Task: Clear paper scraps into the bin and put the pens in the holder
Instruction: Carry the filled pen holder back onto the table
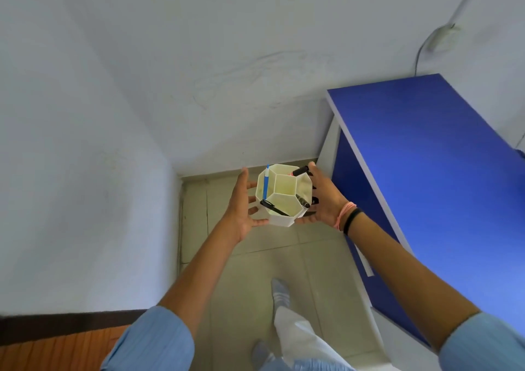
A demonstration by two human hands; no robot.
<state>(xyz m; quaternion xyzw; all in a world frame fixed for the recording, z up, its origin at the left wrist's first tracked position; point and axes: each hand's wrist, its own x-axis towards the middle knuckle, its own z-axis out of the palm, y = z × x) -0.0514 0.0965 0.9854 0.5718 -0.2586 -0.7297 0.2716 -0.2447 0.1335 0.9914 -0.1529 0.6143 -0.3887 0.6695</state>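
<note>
A white pen holder (282, 197) with honeycomb compartments is held in the air above the tiled floor, between both my hands. My left hand (244, 205) cups its left side with fingers spread against the wall. My right hand (324, 200) grips its right side. A blue pen (266, 183) stands in a left compartment. One black pen (272, 208) lies across the front rim, another black pen (301, 170) sticks out at the back right, and a third (303, 201) leans at the right. No paper scraps or bin are in view.
A blue desk top (426, 171) with a blue and white side panel stands at the right. Pale walls meet in a corner ahead. The beige tiled floor (241, 271) runs below, with my socked feet on it. An orange surface (56, 348) lies at the bottom left.
</note>
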